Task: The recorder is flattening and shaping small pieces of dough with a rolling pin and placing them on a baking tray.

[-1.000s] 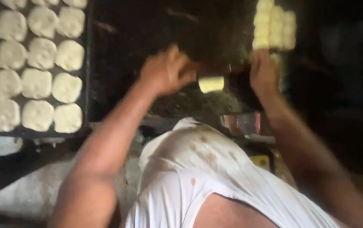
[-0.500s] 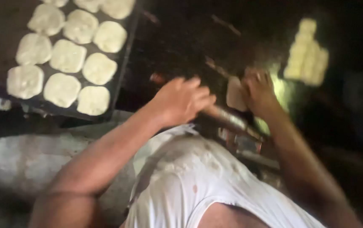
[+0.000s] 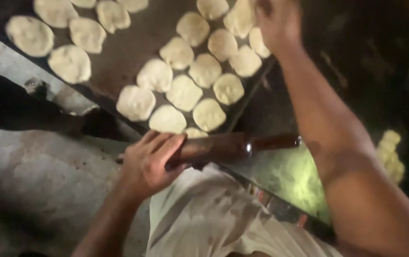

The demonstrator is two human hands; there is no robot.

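Dark tray (image 3: 119,71) fills the far left and centre. Flattened dough rounds (image 3: 184,93) sit packed on it in close rows, most touching or just beside one another; no room between them for a hand. One bare diagonal strip of tray runs between the left group and the right group; passage possible there.

Rolling pin (image 3: 223,147) lies across the near edge of the tray, gripped by the left hand (image 3: 149,164); blocks approach from the near side.

Right hand (image 3: 278,21) and forearm span the right side, far to near.

Floured board (image 3: 285,176), near right, shows an open patch. Pale lumps (image 3: 390,154) at right edge, probably dough; view blurred.
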